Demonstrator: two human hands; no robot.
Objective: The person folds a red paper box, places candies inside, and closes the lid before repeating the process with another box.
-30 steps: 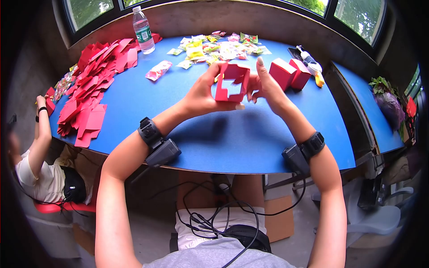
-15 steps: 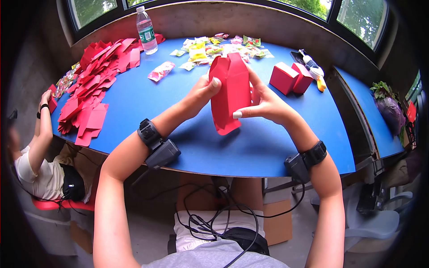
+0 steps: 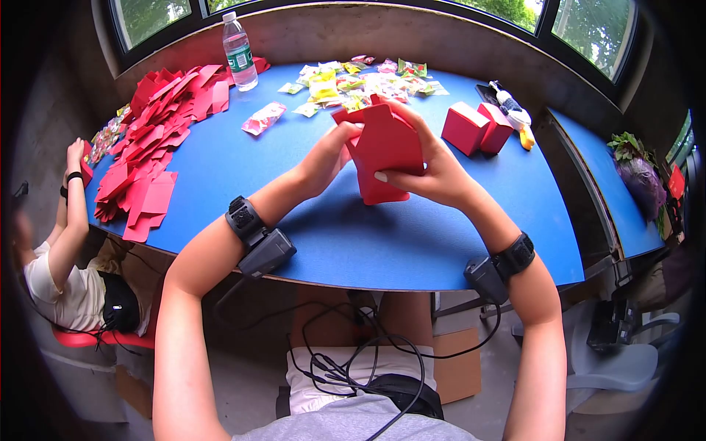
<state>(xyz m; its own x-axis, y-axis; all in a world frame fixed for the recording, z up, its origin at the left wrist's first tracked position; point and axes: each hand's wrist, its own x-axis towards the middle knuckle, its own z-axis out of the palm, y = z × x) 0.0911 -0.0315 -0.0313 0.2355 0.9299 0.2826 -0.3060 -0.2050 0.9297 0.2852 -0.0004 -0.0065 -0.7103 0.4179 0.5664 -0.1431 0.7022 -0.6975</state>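
A red paper box (image 3: pixel 386 151), partly unfolded with loose flaps at its top and bottom, is held up above the blue table (image 3: pixel 331 250). My left hand (image 3: pixel 329 156) grips its left edge, the thumb near the upper flap. On the other side my right hand (image 3: pixel 437 165) is wrapped round the box, thumb across its front and fingers behind it. Fingers of both hands are partly hidden by the cardboard. Beyond the hands lies a spread of wrapped candies (image 3: pixel 323 87), with one pink packet (image 3: pixel 263 118) apart from them. Two formed red boxes (image 3: pixel 465 129) stand to the right.
Flat red box blanks (image 3: pixel 151 140) are heaped on the left, beside a water bottle (image 3: pixel 240 55). A co-worker (image 3: pixel 66 250) sits at the far left, hands at a red piece. A blue-and-white item with a yellow tip (image 3: pixel 515 114) lies at the right. Cables (image 3: pixel 346 367) cross my lap.
The box has turned and tipped in my hands, its lower end rising and a broader face now showing. My left hand has shifted slightly toward its upper left edge.
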